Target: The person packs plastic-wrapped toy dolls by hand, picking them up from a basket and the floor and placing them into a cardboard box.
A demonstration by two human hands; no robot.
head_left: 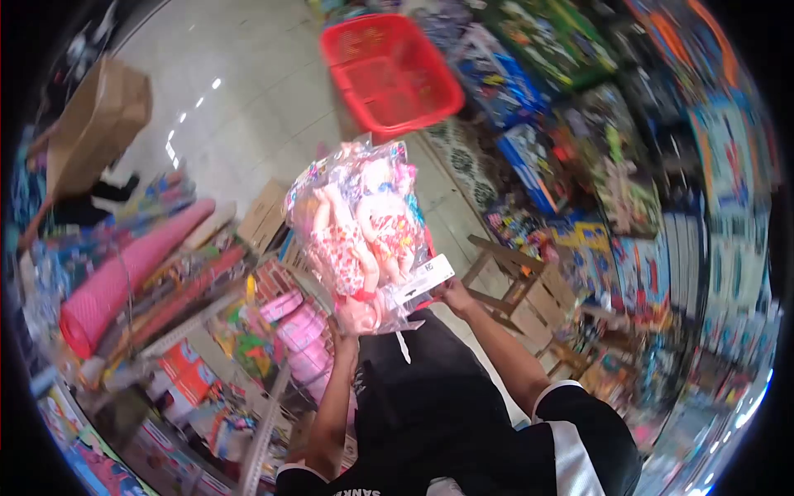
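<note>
Clear plastic bags with dolls (364,236) in red-and-white patterned clothes are held in front of my body, at the middle of the view. My left hand (346,337) is at the lower left edge of the bags, its fingers mostly behind them. On the other side, my right hand (449,296) grips the lower right edge, beside a white header card (424,279). Part of something red shows behind the bags near my right hand.
A red plastic basket (389,74) stands on the tiled floor (248,107) ahead. Packaged toys (579,149) fill the right side. Wooden stools (504,277) stand at the right. At the left are a pink roll (132,277) and a cardboard box (103,124), which a person holds.
</note>
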